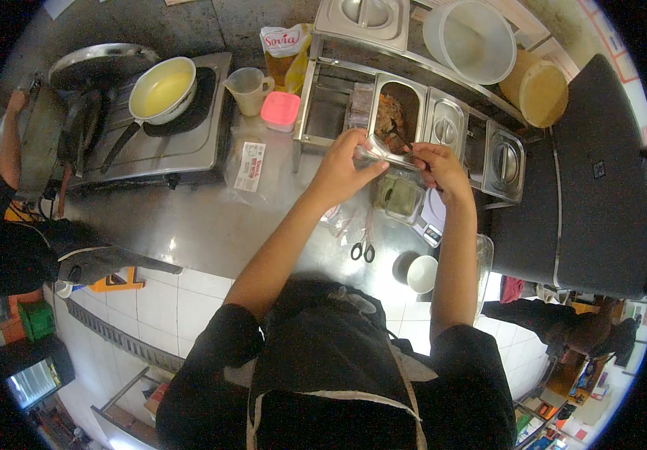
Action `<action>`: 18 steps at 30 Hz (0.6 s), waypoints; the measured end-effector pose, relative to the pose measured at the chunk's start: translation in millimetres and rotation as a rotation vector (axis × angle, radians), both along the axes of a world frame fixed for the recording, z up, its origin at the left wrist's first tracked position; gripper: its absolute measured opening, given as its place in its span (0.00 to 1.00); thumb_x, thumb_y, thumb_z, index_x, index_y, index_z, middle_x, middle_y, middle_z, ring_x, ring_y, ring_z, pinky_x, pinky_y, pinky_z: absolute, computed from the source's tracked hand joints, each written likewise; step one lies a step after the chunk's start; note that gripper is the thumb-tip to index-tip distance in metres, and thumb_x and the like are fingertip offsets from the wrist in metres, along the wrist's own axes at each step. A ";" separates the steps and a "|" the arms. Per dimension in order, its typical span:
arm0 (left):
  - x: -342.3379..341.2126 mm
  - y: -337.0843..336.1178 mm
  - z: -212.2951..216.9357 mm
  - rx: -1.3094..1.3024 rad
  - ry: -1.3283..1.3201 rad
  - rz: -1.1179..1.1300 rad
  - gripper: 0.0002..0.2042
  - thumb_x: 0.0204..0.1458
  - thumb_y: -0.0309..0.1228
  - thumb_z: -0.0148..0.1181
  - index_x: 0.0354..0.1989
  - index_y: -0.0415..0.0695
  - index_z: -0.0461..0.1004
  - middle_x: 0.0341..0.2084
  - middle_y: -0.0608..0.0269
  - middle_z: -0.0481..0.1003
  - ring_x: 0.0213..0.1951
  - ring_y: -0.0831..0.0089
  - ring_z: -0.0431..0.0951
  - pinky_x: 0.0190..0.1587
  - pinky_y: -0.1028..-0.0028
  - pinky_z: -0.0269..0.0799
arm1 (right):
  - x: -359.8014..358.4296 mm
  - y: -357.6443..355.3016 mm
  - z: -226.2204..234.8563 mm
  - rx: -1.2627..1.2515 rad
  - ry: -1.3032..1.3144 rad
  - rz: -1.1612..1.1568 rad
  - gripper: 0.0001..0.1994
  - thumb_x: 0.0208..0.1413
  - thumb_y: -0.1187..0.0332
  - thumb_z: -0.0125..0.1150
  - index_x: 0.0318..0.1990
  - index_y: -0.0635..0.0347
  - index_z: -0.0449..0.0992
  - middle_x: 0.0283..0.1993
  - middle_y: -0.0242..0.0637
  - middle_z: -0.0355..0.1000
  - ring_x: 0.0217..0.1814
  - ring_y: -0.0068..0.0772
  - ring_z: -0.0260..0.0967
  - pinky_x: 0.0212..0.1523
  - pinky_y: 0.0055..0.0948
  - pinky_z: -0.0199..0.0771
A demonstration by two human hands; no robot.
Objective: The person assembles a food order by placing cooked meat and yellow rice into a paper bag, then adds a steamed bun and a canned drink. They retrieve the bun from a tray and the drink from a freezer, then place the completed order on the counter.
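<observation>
My left hand pinches a small clear plastic bag at the near edge of a steel food pan. My right hand is closed around the handle of a dark serving utensil. Its far end reaches into the brownish, shredded-looking food inside the pan; whether it is a spoon or tongs is hard to make out. Just below my hands sit a clear tub of something green and a pale digital scale. Scissors with black handles lie on the steel counter.
Lidded steel pans fill the rack beside the open one. A white bowl stands near the counter's front. To the left are a pink-lidded box, a measuring jug and a stove with a yellow pan. A co-worker's arm is far left.
</observation>
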State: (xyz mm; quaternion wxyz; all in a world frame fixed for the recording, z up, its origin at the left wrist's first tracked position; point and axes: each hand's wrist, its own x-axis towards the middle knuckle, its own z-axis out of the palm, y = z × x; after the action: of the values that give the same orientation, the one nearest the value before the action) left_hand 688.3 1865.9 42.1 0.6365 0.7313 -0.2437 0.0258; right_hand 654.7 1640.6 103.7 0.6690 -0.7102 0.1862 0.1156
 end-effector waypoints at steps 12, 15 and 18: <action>-16.0 21.6 -6.0 -0.013 0.162 -0.055 0.24 0.48 0.41 0.73 0.44 0.42 0.67 0.32 0.61 0.75 0.34 0.71 0.73 0.39 0.69 0.71 | -33.6 -6.8 -16.4 -0.035 -0.004 0.027 0.08 0.66 0.67 0.53 0.44 0.57 0.78 0.22 0.25 0.67 0.19 0.16 0.60 0.20 0.18 0.58; -20.0 24.7 -3.5 0.003 0.184 -0.078 0.24 0.49 0.42 0.72 0.43 0.42 0.66 0.31 0.61 0.74 0.34 0.71 0.73 0.39 0.69 0.71 | -42.3 -3.7 -20.0 -0.170 -0.052 0.035 0.08 0.65 0.66 0.54 0.42 0.60 0.76 0.23 0.26 0.67 0.21 0.17 0.62 0.22 0.21 0.60; -23.0 26.6 1.1 0.002 0.203 -0.098 0.23 0.50 0.42 0.71 0.42 0.41 0.66 0.29 0.61 0.73 0.33 0.70 0.73 0.39 0.69 0.70 | -45.8 0.4 -12.3 -0.512 -0.200 0.191 0.10 0.64 0.66 0.55 0.44 0.61 0.78 0.25 0.35 0.74 0.24 0.32 0.71 0.28 0.31 0.70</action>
State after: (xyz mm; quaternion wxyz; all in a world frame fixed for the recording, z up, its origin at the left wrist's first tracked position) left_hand 665.3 1892.4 43.2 0.6577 0.7180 -0.2135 -0.0797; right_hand 608.9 1641.0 91.4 0.4692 -0.8781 0.0748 0.0566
